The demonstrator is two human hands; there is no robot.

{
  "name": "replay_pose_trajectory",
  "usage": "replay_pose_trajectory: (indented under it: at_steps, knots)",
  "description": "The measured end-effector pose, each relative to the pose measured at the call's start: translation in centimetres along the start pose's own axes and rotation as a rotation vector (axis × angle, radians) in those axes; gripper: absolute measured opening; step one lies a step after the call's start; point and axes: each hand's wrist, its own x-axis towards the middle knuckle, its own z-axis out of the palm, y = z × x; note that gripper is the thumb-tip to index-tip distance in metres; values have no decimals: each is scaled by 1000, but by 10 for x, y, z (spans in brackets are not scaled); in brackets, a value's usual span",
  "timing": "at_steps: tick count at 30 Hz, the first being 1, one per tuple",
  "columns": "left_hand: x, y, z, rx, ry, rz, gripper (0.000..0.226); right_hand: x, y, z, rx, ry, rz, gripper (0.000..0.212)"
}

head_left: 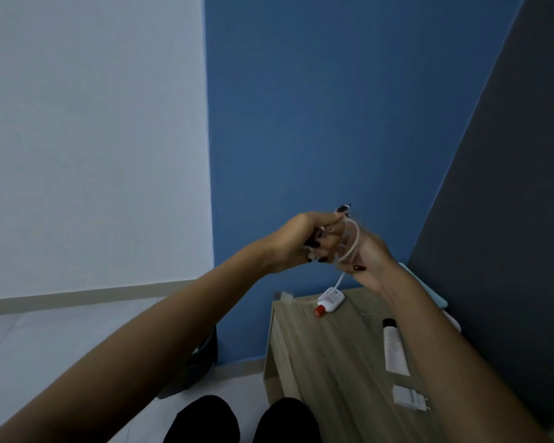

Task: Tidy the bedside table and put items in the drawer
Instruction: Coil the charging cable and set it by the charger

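While a thin white charging cable (352, 241) hangs in loops above the pale wooden desk (330, 356), its lower end trails to a white plug block (333, 297) there. Both raised hands close on it: left hand (301, 241) pinching, right hand (368, 257) holding the coil.

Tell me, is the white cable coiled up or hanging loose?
Mostly coiled: the white cable loops between the left hand and right hand, with one short end hanging down toward the white charger on the bedside table.

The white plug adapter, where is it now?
In the head view, the white plug adapter lies on the wooden bedside table, near its right front, just below the white tube.
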Motion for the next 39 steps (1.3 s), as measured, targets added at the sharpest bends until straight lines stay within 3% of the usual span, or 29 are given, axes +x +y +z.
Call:
replay_pose_trajectory:
  at_steps: [4,6,9,13,17,19,21,23,25,27,31,35,39]
  knots:
    - [9,14,-5,-347,155,100,39,-5,16,20,-197,-16,-8,29]
    - [15,24,-13,-365,298,166,41,-12,22,33,-356,-37,-46,29]
    - [23,28,-18,-183,462,213,37,-21,31,46,-610,-100,-136,26]
    - [19,1,-3,205,452,233,35,-29,24,53,-963,-178,-182,18]
    - [14,-15,-4,636,423,235,34,-33,24,52,-1172,-189,-152,32]
    - [15,-18,-4,695,424,249,32,-33,27,48,-1354,-229,-176,24]
    - [16,-18,0,583,441,255,26,-33,30,45,-1527,-263,-197,15]
    - [18,-15,4,283,437,261,19,-36,31,42,-1584,-266,-174,24]
    - [20,-14,5,137,428,288,21,-38,30,41,-1635,-253,-171,29]
    - [20,-17,4,272,439,281,20,-41,28,40,-1663,-249,-174,31]
    - [15,-33,-6,978,392,158,26,-41,15,35,-1698,-335,-111,13]
    - [8,-32,-7,993,424,191,30,-40,-9,26,-1638,-325,-41,15]
    - [4,-29,-5,1084,352,157,23,-40,-29,25,-1716,-249,-44,16]
